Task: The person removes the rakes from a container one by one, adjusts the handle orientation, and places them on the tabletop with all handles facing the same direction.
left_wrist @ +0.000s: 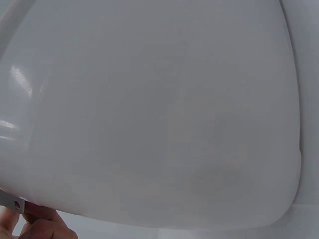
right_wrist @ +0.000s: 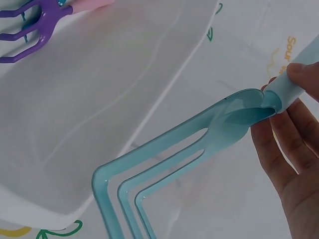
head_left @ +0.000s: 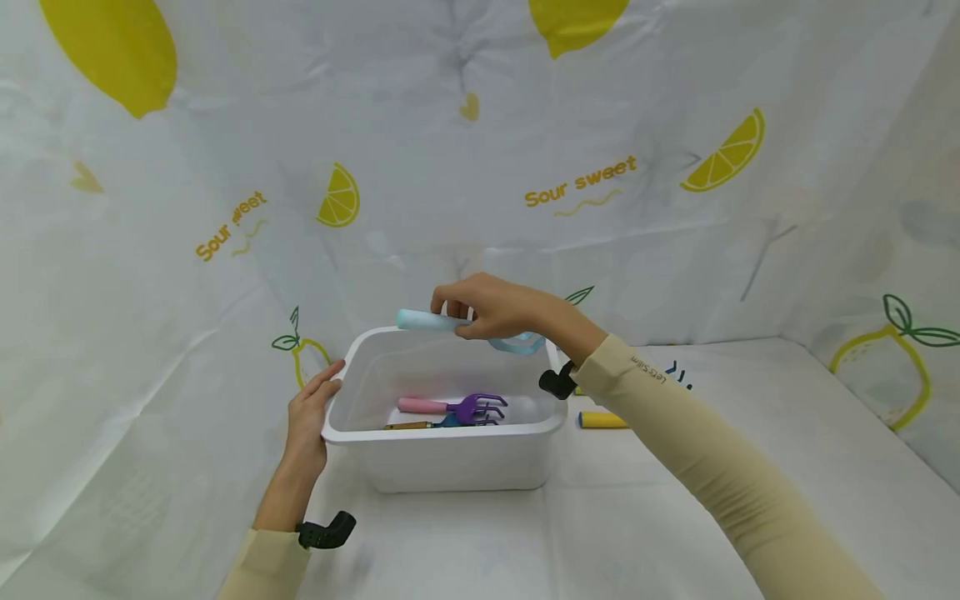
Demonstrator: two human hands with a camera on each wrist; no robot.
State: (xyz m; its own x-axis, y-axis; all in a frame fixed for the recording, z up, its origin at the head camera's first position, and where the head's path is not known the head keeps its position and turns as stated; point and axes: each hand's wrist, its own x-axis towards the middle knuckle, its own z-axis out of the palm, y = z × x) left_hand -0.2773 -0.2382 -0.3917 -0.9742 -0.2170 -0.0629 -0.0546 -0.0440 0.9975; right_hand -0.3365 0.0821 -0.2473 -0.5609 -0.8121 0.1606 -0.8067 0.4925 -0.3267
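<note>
1. Two hands work around the white tub point(head_left: 457, 462): the left hand point(head_left: 306, 421) holds its left end, fingers bent at the rim, though how firmly I cannot tell; the right hand point(head_left: 491, 304) is above its far edge.
2. Thumb and fingers of the right hand pinch the pale blue rake point(right_wrist: 229, 122) by its handle near the head, spread only as wide as that handle needs.
3. The rake lies roughly level above the tub's far side, handle end toward the tub's left, prongs toward its right.
4. Moving the bent prongs past the tub's rim seems the delicate part; they could snag near the far right corner, so lift them well over it.
5. On the tub's floor, a purple rake point(head_left: 472, 408) and a wooden-handled tool point(head_left: 408, 426) lie close together. Should the blue one go down there, lay it parallel, nearer the far wall, to avoid tangling prongs.
6. Best let the left hand brace the tub, and loosen the right only once the handle is supported.
7. Just right of the tub lies a yellow handle point(head_left: 602, 420), partly behind the sleeve; swing the forearm high there.
</note>
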